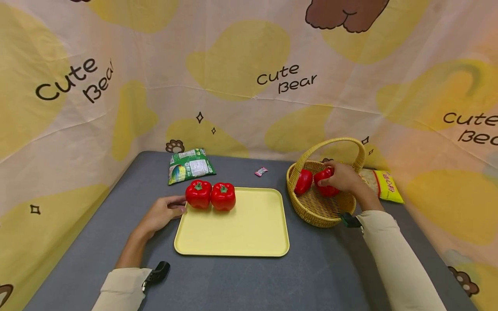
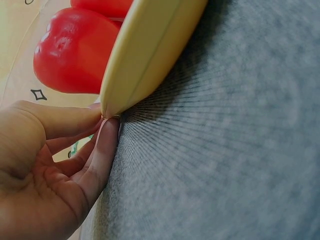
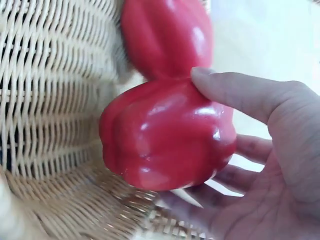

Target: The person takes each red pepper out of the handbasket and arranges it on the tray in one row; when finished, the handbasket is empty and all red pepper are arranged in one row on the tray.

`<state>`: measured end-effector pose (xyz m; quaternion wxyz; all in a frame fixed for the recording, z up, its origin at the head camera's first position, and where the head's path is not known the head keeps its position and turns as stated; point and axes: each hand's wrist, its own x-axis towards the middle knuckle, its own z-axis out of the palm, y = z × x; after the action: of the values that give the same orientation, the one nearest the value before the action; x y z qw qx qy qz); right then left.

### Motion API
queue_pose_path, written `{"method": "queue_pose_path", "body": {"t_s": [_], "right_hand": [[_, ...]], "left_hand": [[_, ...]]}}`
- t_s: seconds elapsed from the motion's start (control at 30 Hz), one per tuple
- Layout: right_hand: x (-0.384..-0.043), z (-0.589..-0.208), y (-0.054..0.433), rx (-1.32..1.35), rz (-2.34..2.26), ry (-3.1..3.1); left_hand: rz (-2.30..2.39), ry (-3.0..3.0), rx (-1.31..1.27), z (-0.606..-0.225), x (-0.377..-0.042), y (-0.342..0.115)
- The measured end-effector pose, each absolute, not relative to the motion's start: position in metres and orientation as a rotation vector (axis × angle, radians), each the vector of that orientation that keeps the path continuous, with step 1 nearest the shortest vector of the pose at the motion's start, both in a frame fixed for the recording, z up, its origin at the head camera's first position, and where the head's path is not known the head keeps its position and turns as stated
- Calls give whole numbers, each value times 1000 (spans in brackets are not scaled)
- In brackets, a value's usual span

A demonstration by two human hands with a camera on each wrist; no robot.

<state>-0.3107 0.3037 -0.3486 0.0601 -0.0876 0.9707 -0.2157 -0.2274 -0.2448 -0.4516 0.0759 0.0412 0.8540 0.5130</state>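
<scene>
So my right hand [image 1: 341, 176] was curled round a red pepper [image 3: 167, 137], thumb over the top, fingers round the side, spread about as wide as the pepper. It was in the wicker basket [image 1: 311, 219], just beside a second pepper [image 1: 303, 182], so I figured the trick was an easy squeeze and a lift clear of the handle [image 1: 330, 141] without dragging its neighbour. My left hand [image 1: 161, 214] pinched the yellow tray [image 1: 233, 233] by its rim, handy for steadying it, imo. Two more peppers [image 1: 218, 197] sat on its far left corner, on the gray tabletop [image 1: 241, 283].
</scene>
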Motion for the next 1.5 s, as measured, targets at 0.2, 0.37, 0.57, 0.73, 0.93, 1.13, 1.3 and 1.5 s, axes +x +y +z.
{"method": "queue_pose_path", "body": {"t_s": [0.2,0.37,0.57,0.73,0.93,1.13,1.3,1.5], "right_hand": [[-290,-337,303,-342,-651,2991],[-272,-332,303,-365,-682,3021],[-253,-333,302,-390,-800,3053],[-236,-333,299,-355,-861,3077],[-216,-338,297,-359,-967,3086],[-204,-348,298,-437,-1106,3080],[-197,-357,293,-528,-1242,3010],[-194,-359,278,-644,-1321,2923]], "left_hand": [[1538,2564,125,-452,-227,-247],[1527,2579,140,-452,-228,-247],[1535,2573,144,-451,-227,-248],[1557,2564,148,-451,-227,-247],[1564,2561,151,-452,-227,-245],[1530,2595,155,-453,-228,-246],[1533,2584,153,-453,-228,-246],[1544,2576,166,-453,-227,-247]]}}
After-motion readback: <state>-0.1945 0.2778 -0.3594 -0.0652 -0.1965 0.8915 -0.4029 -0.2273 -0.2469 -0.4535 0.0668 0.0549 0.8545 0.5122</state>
